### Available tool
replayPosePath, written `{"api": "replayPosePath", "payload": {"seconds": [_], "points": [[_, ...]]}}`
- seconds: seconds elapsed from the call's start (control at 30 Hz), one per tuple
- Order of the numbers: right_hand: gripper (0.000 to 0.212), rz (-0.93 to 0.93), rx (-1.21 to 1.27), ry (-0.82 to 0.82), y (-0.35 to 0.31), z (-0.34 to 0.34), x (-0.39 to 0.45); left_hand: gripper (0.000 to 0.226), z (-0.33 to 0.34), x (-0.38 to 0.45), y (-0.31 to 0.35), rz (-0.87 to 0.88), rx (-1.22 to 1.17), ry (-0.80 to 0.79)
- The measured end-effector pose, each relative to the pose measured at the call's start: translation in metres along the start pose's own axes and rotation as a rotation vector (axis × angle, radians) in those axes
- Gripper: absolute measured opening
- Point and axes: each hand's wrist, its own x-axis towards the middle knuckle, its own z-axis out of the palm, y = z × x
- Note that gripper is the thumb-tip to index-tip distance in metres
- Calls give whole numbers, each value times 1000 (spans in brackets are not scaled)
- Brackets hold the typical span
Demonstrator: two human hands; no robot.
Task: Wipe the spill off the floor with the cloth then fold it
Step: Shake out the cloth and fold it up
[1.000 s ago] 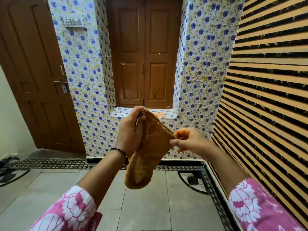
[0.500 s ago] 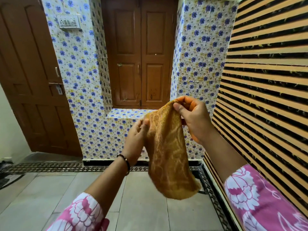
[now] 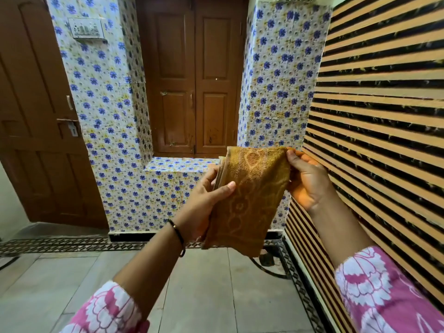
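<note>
A mustard-yellow patterned cloth [image 3: 249, 195] hangs in the air at chest height, folded into layers with its top edge level. My left hand [image 3: 204, 203] grips the cloth's left side, thumb pressed on its front. My right hand [image 3: 305, 181] pinches the upper right corner. The cloth's lower end dangles free above the grey tiled floor [image 3: 204, 292]. No spill shows on the visible floor.
A flower-tiled ledge [image 3: 177, 164] and closed wooden shutters [image 3: 194, 78] are straight ahead. A brown door [image 3: 36, 116] stands at the left, a striped wall [image 3: 384, 116] close on the right. A dark patterned border [image 3: 60, 245] runs along the floor's edge.
The cloth has been spread wider: my right hand carried its corner up and then out to the right, and my left hand shifted its grip down the left side.
</note>
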Motion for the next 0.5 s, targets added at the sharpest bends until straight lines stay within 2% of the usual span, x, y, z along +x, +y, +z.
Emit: {"api": "replayPosePath", "payload": {"seconds": [0.1, 0.23, 0.3, 0.4, 0.43, 0.5], "points": [[41, 146, 76, -22, 17, -14, -1, 29, 7, 6, 3, -13, -12, 41], [77, 604, 84, -229, 68, -24, -32, 22, 8, 14, -4, -60, -24, 181], [72, 690, 98, -293, 87, -23, -45, 20, 3, 15, -8, -109, -29, 228], [39, 596, 41, -247, 90, -19, -41, 29, -9, 11, -9, -223, -41, 228], [35, 573, 29, -215, 86, -18, -38, 31, -14, 9, -9, -253, -31, 215], [40, 530, -9, -171, 79, -18, -29, 36, -22, 5, -9, -285, 5, 190]]}}
